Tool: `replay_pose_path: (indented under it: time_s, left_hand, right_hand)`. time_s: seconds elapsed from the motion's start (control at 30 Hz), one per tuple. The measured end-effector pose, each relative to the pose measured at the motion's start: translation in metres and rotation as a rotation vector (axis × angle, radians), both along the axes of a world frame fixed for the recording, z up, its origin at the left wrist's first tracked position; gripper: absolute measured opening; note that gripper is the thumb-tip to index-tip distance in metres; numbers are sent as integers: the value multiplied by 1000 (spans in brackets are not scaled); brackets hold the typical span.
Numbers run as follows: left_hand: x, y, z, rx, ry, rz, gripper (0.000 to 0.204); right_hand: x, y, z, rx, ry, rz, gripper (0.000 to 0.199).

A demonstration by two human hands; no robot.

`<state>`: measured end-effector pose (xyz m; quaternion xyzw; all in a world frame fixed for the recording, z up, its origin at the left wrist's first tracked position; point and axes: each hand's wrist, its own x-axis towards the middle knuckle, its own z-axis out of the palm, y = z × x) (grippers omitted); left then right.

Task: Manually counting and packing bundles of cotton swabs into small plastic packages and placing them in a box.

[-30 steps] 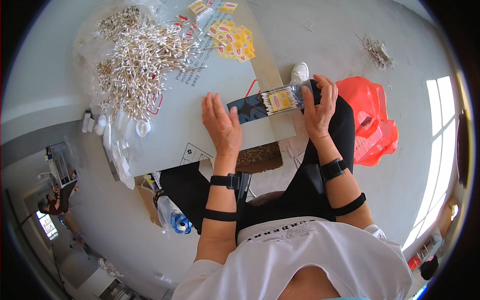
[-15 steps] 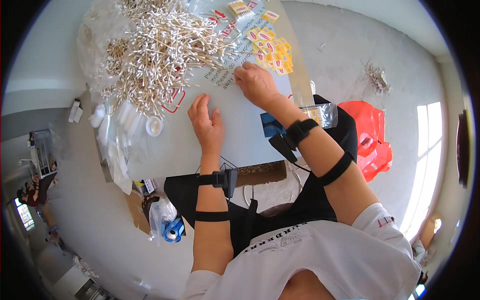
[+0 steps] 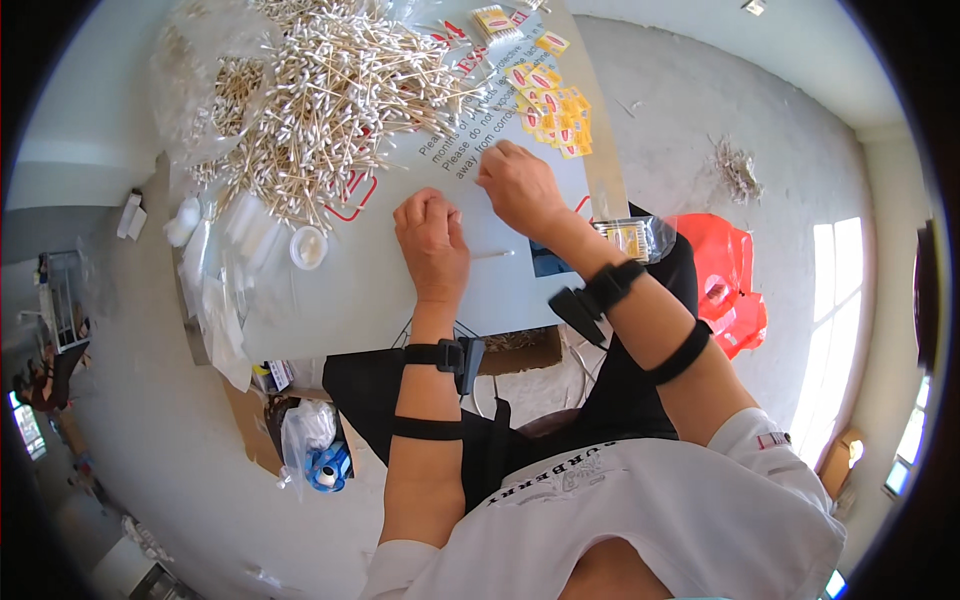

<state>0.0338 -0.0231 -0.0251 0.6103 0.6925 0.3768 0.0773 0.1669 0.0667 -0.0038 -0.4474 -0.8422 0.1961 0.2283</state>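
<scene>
My left hand [image 3: 432, 245] is curled above the table, its fingers bent in. A cotton swab [image 3: 493, 254] sticks out to the right from under its palm, with one white tip showing. Close by on the right, my right hand [image 3: 520, 188] has its fingers drawn together in a pinch; whatever may be between them is hidden. A large loose heap of cotton swabs [image 3: 335, 100] lies beyond my hands to the left. Small yellow-and-white cards [image 3: 553, 108] are spread at the far right of the table.
The printed grey tabletop [image 3: 370, 290] bears a clear plastic bag [image 3: 195, 90], a round white tub [image 3: 308, 247] and a bundle of swabs [image 3: 495, 25]. A clear packet of swabs [image 3: 635, 238] lies at the right edge. A red bag [image 3: 722, 285] rests on the floor.
My left hand has curled its fingers and shifted slightly right; a cotton swab now shows beside it. My right hand has moved slightly nearer and to the right.
</scene>
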Motion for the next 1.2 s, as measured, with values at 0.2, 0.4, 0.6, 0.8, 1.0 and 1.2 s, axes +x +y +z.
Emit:
replay_pose_path:
  time_s: [0.2, 0.4, 0.6, 0.8, 1.0, 1.2]
  left_hand:
    - [-15, -9, 13, 9, -307, -174, 22]
    - [-10, -46, 16, -79, 30, -341, 17]
    - [0, -37, 14, -31, -3, -220, 17]
    - [-3, -38, 16, -40, -42, -211, 17]
    - [-1, -39, 18, -25, -35, -209, 18]
    - [1, -36, 15, -10, -32, -221, 19]
  right_hand:
    - [64, -121, 17, -258, 76, 133, 17]
    - [64, -98, 14, -229, 44, 158, 20]
    - [23, 51, 8, 251, 72, -229, 18]
    - [-7, 37, -5, 74, -168, -57, 9]
    - [6, 26, 6, 125, 83, -205, 25]
    - [9, 103, 10, 134, -242, -365, 13]
